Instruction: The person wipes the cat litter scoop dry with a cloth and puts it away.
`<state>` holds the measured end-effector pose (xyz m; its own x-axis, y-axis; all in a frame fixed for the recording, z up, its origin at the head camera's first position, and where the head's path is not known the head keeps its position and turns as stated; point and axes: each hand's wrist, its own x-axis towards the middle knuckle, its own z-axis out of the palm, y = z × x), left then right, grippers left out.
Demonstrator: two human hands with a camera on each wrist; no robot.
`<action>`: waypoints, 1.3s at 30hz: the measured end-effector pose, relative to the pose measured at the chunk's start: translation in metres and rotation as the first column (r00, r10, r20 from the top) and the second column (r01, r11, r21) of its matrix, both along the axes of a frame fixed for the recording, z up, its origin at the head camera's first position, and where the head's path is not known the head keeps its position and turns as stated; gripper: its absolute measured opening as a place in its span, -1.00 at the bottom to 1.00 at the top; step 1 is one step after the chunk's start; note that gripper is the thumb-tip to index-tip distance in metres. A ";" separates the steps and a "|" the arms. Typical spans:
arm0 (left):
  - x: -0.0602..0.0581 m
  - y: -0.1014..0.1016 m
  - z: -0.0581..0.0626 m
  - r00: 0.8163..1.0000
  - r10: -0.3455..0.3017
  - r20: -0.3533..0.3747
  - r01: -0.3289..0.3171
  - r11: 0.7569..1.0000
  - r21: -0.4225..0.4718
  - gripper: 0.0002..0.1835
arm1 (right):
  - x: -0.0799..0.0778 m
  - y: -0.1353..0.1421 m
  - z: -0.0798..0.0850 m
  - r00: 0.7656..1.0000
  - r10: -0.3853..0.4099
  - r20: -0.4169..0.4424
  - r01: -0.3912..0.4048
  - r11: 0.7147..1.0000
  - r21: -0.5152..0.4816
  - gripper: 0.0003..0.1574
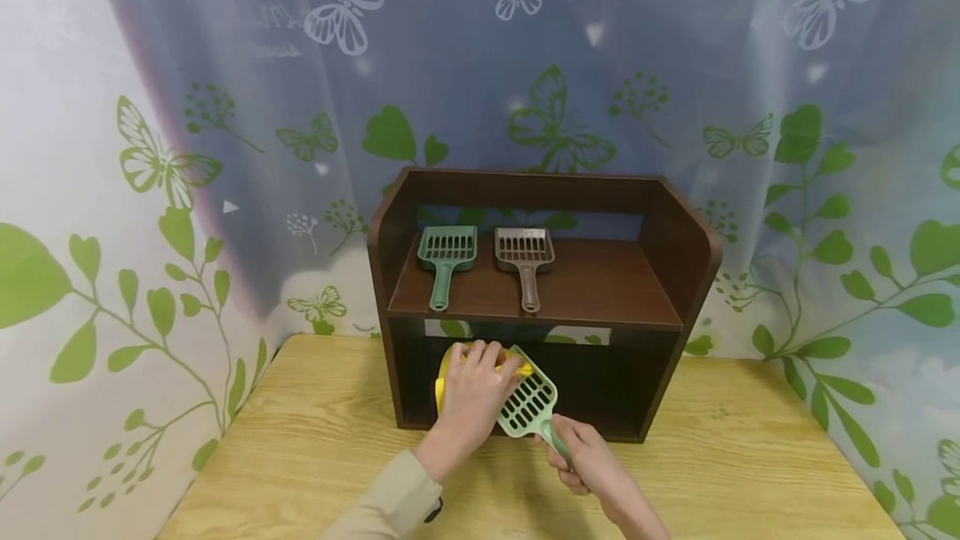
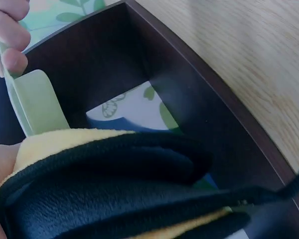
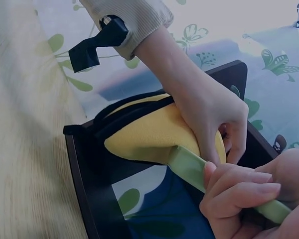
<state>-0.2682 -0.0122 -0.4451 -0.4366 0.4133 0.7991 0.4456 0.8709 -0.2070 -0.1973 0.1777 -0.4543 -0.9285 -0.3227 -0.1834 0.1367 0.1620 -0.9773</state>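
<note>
In the head view my left hand (image 1: 471,394) grips a yellow cloth with black edging (image 1: 442,377), its fingers bent over the top. The left wrist view shows the cloth's dark leathery side (image 2: 89,206) folded, with a black strap trailing right. My right hand (image 1: 587,458) holds a light green litter scoop (image 1: 536,407) by the handle, the slotted head tilted up and leftward. One side of that head lies against the yellow cloth (image 3: 154,132) in the right wrist view, and the left hand and cloth hide part of it.
A dark brown two-tier shelf (image 1: 600,282) stands on the wooden table (image 1: 300,407), right behind both hands. On its upper board lie a darker green litter scoop (image 1: 447,247) and a grey-brown litter scoop (image 1: 525,248). A patterned curtain (image 1: 465,48) hangs behind.
</note>
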 end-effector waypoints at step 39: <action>0.021 -0.017 0.021 0.980 -0.100 0.174 0.129 0.979 -0.161 -0.88 | -0.005 0.038 0.007 1.000 -0.003 -0.004 0.003 1.000 0.020 -0.36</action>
